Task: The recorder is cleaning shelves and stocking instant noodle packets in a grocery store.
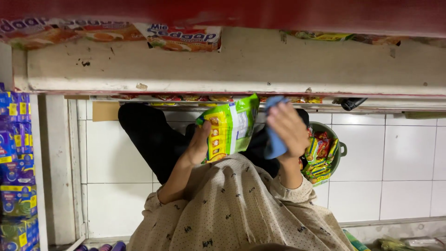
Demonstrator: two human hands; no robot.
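Fingers of the left hand (199, 145) clamp the lower edge of a green and yellow snack packet (229, 127), held upright above the lap in front of the shelf (241, 65), while the right hand (289, 128) closes its fingers on a blue cloth (274, 139) beside the packet. The packet appears light, crinkly and slippery, its contents probably brittle; grip is best taken at a sealed edge

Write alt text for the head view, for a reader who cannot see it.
Seen from above, a person's left hand holds a green and yellow snack packet while the right hand presses a blue cloth beside it. Below lie a white tiled floor and a green basin of similar packets; a pale shelf edge crosses the top.
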